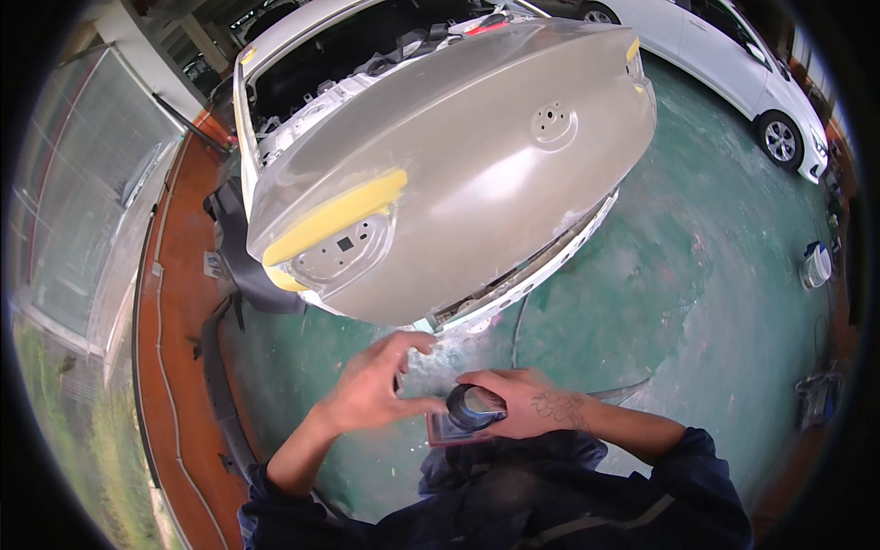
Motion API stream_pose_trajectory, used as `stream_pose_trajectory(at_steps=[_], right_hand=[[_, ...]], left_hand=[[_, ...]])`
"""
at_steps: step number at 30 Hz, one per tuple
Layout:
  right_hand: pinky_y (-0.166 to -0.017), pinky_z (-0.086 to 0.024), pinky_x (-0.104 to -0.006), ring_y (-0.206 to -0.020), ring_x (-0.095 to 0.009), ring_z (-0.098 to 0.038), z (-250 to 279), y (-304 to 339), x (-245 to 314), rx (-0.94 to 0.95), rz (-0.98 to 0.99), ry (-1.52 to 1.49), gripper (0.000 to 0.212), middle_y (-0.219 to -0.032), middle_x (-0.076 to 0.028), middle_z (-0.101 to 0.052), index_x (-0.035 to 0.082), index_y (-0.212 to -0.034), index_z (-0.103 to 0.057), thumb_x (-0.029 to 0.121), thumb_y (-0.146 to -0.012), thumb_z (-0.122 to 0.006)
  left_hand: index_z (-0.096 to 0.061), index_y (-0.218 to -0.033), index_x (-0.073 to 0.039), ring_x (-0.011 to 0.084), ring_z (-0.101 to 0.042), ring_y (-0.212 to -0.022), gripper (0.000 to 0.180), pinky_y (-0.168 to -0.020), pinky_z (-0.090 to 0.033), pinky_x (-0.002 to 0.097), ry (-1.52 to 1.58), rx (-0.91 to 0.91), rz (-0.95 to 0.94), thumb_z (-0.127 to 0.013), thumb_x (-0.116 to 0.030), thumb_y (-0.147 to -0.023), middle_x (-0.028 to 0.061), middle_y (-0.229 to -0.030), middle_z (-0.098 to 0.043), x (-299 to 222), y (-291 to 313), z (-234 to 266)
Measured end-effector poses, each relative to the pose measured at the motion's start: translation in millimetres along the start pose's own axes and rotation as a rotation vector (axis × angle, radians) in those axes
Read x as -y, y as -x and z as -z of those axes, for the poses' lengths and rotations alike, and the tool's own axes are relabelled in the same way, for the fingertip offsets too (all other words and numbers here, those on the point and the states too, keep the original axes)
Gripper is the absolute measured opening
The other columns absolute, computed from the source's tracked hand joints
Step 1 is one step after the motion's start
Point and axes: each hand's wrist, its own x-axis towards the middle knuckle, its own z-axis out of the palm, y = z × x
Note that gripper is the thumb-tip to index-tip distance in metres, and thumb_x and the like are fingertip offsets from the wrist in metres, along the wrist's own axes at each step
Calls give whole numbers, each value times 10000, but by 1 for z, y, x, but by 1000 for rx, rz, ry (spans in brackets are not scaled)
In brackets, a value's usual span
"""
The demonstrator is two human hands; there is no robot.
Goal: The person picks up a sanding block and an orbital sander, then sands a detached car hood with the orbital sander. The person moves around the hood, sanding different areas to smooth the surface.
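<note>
My right hand [527, 401] is wrapped round what looks like a sander [472, 410], held low in front of my body. This tool has a round black top over a flat rectangular base with a reddish edge. Just left of it, my left hand [371, 385] is raised with fingers curved and apart, its thumb close to the tool; I cannot tell whether it touches. Beyond both hands stands the car's trunk lid [477, 174], dull grey-beige, with yellow filler [339, 215] along its left side above a recessed plate with holes.
A white car [724, 55] is parked at the far right. Dark trim [220, 385] lies along the orange floor strip [174, 321] on the left. A hose [518, 321] runs over the green floor near the bumper. A white bucket [815, 266] stands at right.
</note>
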Motion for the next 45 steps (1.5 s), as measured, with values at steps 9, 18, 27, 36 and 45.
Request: stream_pose_trajectory(at_steps=[9,18,27,36,45], right_hand=[[-892,-545,-460,-1056,-399,-634,-35,-136,-68,-1428,-117,174,852,-1277,-190,-511,49,-1314,-429,163,-658,-960],[-717,-590,-466,-913,-375,-684,-11,-177,-53,-1343,-277,410,753,-1202,-155,-577,51,-1308,-479,278,-715,-883],[-653,-609,-414,-814,-345,-718,-126,-213,-18,-1283,-157,408,693,-1125,-206,-618,0,-1213,-550,356,-735,-903],[-671,-596,-444,-883,-370,-702,-44,-188,-39,-1368,-346,288,663,-1155,-171,-593,12,-1226,-514,309,-760,-879],[-662,-602,-445,-876,-378,-707,-66,-198,-20,-1302,-284,247,661,-1176,-185,-582,0,-1238,-515,265,-749,-874]], left_hand=[[-550,-1323,-19,172,-649,-887,401,-734,-518,312,1130,-623,470,-710,-118,-969,93,-1146,-654,241,29,-22],[-486,-1429,3,195,-666,-962,551,-777,-537,327,944,-109,299,-711,-23,-927,133,-1194,-655,287,20,2],[-503,-1396,14,198,-652,-876,530,-751,-527,329,990,-133,347,-679,3,-895,136,-1109,-659,289,16,2],[-493,-1403,30,214,-643,-846,554,-740,-522,338,1042,-196,391,-658,12,-874,160,-1151,-660,265,19,8],[-492,-1405,37,221,-648,-871,564,-747,-526,344,1084,-196,398,-649,16,-864,177,-1163,-660,265,17,8]])
